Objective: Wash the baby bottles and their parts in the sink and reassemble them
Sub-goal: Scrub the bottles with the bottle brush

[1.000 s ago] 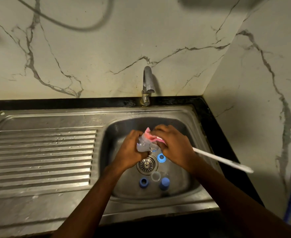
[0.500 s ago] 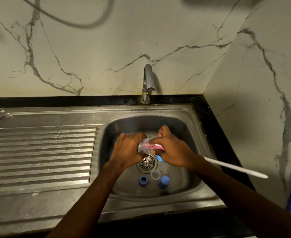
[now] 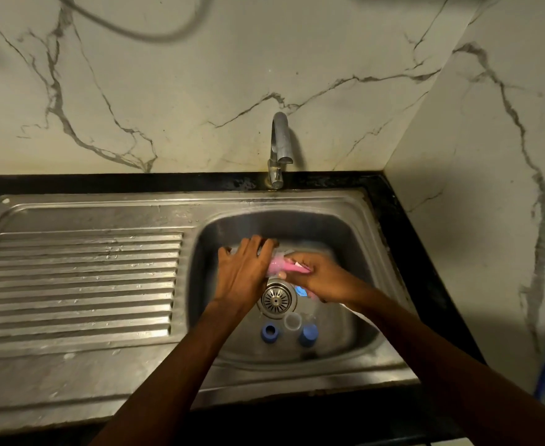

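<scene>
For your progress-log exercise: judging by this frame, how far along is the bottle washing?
Done: parts are separated; nothing is reassembled. In hand: the left hand grips a clear bottle while the right hand holds a pink brush in it. Left: two blue parts and a clear piece lie loose near the drain, unassembled.

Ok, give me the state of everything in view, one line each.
Left hand, grips the bottle.
Right hand, grips the brush.
Bottle, on its side above the sink, uncapped.
Brush, pink head seemingly inside the bottle.
Tap, no stream visible.
Blue caps, loose on the sink floor.
Clear part, loose between them.
Strainer, seated in place.
</scene>
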